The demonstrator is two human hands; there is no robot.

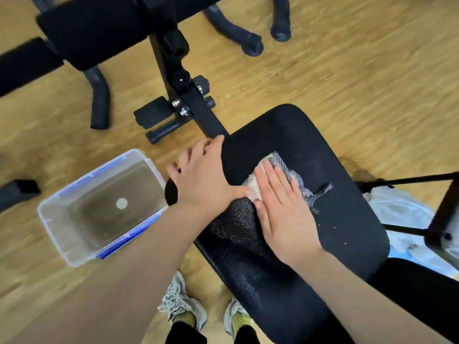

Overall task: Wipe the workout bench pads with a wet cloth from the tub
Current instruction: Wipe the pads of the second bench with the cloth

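- The right hand's fingers [278, 182] lay straight and close together, pressing the checked cloth [295, 177] flat.
- The right hand [283, 214] rested palm down on the worktop's black seat pad [347, 157], with the cloth near the pad's middle.
- The left hand [206, 177] had its 4 fingers spread over the pad's left edge, thumb on top.
- The clear tub [57, 219] stood on the wooden floor [347, 58], just left of the pad.
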